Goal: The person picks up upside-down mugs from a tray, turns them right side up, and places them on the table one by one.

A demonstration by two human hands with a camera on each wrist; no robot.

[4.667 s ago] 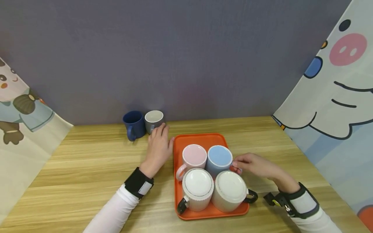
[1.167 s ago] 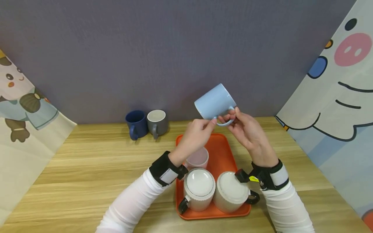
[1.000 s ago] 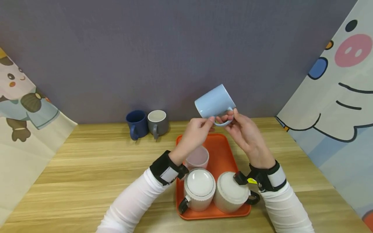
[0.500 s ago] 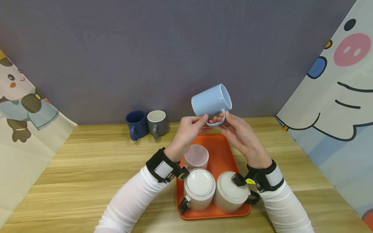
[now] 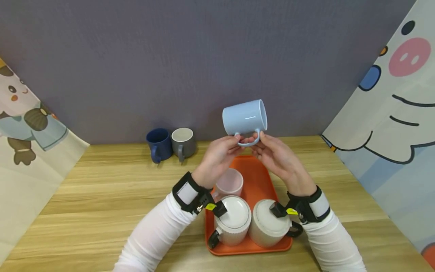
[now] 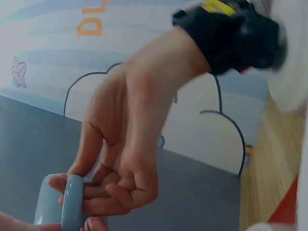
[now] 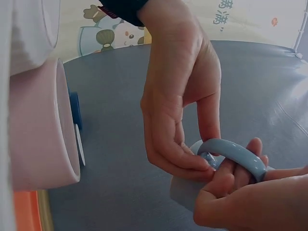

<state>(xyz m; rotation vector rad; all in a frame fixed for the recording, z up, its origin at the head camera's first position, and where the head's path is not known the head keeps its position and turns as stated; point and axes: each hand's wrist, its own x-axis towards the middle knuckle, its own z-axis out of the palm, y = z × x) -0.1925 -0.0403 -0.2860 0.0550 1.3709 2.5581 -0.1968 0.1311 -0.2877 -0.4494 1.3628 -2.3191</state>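
A light blue mug (image 5: 242,116) lies on its side in the air above the back end of the orange tray (image 5: 253,174), opening to the right, handle towards me. My left hand (image 5: 216,158) pinches the handle's left end between thumb and fingers. At the other end of the handle, near the rim, my right hand (image 5: 283,163) grips with thumb and fingers. In the right wrist view, fingers pass through the loop of the mug handle (image 7: 236,152). The left wrist view shows the mug handle (image 6: 73,202) against the right hand's fingers, with most of the left hand out of frame.
On the tray stand a pink mug (image 5: 229,182) and two white mugs, one left (image 5: 234,223) and one right (image 5: 266,226), with black handles. A navy mug (image 5: 159,145) and a grey mug (image 5: 184,145) stand side by side at the table's back edge, by the wall.
The light blue mug has gone from the tray up into both hands. Lately it has turned, its opening coming to face right. My left hand has left the grey mug.
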